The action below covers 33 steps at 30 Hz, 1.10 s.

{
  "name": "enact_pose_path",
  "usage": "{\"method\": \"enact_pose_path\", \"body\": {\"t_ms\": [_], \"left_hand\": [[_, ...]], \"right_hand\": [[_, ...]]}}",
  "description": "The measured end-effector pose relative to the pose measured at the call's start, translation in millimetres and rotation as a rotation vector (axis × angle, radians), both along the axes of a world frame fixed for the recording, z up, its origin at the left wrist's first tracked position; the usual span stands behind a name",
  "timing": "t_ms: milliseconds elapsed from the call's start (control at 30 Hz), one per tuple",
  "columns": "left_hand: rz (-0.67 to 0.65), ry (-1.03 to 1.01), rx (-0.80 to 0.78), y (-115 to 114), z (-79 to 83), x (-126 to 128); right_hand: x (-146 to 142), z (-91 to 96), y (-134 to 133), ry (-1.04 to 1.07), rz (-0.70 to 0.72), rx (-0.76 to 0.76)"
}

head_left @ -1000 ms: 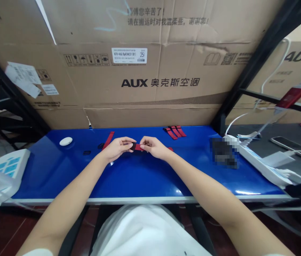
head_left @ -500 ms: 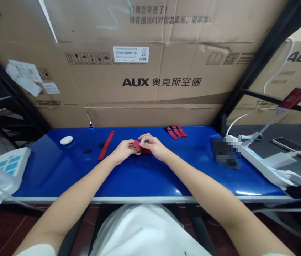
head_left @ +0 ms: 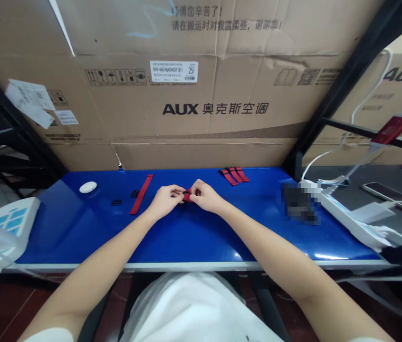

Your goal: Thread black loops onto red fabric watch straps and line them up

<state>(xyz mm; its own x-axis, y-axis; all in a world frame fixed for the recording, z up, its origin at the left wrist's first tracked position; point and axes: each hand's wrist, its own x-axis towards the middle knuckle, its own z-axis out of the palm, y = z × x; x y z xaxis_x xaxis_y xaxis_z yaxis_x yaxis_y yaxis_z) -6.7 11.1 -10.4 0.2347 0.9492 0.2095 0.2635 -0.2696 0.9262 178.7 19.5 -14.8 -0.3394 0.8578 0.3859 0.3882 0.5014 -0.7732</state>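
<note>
Over the middle of the blue table, my left hand (head_left: 167, 200) and my right hand (head_left: 204, 195) are close together, both closed on a short red strap (head_left: 187, 196). A dark piece, perhaps a buckle, shows at the strap between my fingertips; the fingers hide much of it. Left of my hands a longer red strap (head_left: 141, 194) lies flat at a slant. Beside it are a small black buckle (head_left: 135, 193) and another black buckle (head_left: 116, 203). Several red straps with black buckles (head_left: 235, 175) lie side by side beyond my right hand.
A white round object (head_left: 88, 187) sits at the table's (head_left: 186, 237) back left. A white and blue power strip (head_left: 15, 223) is at the left edge, another power strip (head_left: 350, 218) at the right. A blurred dark object (head_left: 299, 204) lies nearby. A cardboard wall (head_left: 133, 114) stands behind.
My fingers have shifted on the red strap. Its raised red end has gone down, and the dark piece now shows between my fingertips. Both hands stay in about the same place.
</note>
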Motion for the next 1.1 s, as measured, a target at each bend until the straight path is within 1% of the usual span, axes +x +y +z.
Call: {"method": "enact_pose_path", "body": {"t_ms": [233, 267, 333, 400, 467, 533, 567, 600, 633, 700, 767, 800, 867, 933, 967, 1033, 1100], "left_hand": [[-0.010, 0.085, 0.040, -1, -1.8, -1], [-0.016, 0.075, 0.032, -1, -1.5, -1], [-0.050, -0.008, -0.024, -3, -0.2, 0], [-0.093, -0.141, -0.119, -4, 1.5, 1], [-0.134, -0.247, -0.208, -5, 3.4, 0], [-0.183, -0.286, -0.257, -6, 5.6, -3], [-0.206, -0.291, -0.269, -6, 6.9, -4], [-0.225, -0.287, -0.276, -7, 8.4, -6], [-0.241, -0.274, -0.281, -7, 10.1, -7], [-0.270, -0.224, -0.291, -8, 13.8, -10], [-0.296, -0.147, -0.290, -8, 17.0, -14], [-0.300, -0.109, -0.282, -7, 18.0, -16], [-0.272, -0.035, -0.251, -3, 18.4, -21], [-0.202, 0.069, -0.185, 2, 17.0, -28], [-0.145, 0.142, -0.123, 6, 16.1, -32], [-0.005, 0.321, 0.058, 12, 15.0, -40], [0.108, 0.478, 0.226, 16, 15.6, -45]], "right_hand": [[0, 0.3, -3, 0.003, 0.008, 0.076], [0, 0.4, -3, 0.007, 0.013, 0.083], [-1, 0.3, -4, 0.040, 0.028, 0.075], [-2, 0.1, -4, 0.124, 0.063, 0.008], [-2, 0.4, -3, 0.247, 0.146, -0.128], [1, 1.3, 1, 0.350, 0.232, -0.250], [3, 1.9, 3, 0.367, 0.249, -0.272], [6, 2.4, 5, 0.347, 0.234, -0.251], [10, 2.6, 7, 0.291, 0.187, -0.189], [18, 1.7, 12, 0.072, 0.045, -0.018], [25, -1.1, 16, -0.198, -0.075, 0.097], [27, -2.8, 18, -0.309, -0.112, 0.110], [30, -5.3, 20, -0.444, -0.160, 0.075], [32, -5.3, 22, -0.500, -0.206, 0.028], [32, -4.4, 22, -0.516, -0.232, 0.013], [33, -1.7, 22, -0.522, -0.255, -0.006], [33, 1.0, 20, -0.479, -0.251, -0.018]]}}
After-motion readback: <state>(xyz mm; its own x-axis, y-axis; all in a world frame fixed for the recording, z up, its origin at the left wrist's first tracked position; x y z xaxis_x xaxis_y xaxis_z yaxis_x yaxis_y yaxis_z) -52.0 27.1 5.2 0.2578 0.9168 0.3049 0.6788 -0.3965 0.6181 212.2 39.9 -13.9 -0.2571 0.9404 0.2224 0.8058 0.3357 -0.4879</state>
